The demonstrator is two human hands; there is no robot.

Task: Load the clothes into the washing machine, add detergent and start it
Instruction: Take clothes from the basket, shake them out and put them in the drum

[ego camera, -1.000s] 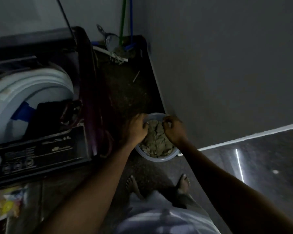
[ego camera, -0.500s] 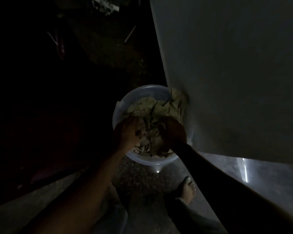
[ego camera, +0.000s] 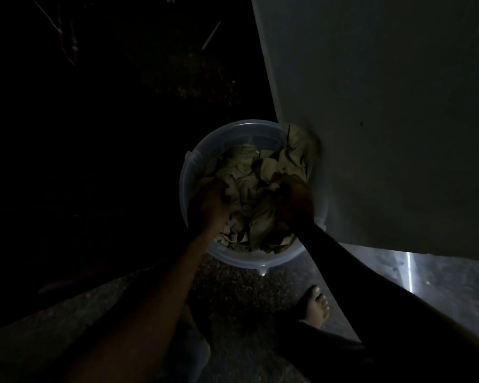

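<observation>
Though darkness hides all leftward, left hand (ego camera: 214, 207) and right hand (ego camera: 294, 203) clutch clothes (ego camera: 250, 186) in the bucket (ego camera: 234, 131).

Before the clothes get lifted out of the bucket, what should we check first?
1. Left hand grips the crumpled pale clothes: ok.
2. Right hand grips them too: ok.
3. All cloth inside the round translucent plastic bucket: not ok, one piece hangs over the rim by the grey wall.
4. Bare foot clear of bucket: ok.
5. Washing machine open: cannot tell, out of view.

Wall (ego camera: 385, 120) seemingly against bucket (ego camera: 227, 128), right side
</observation>
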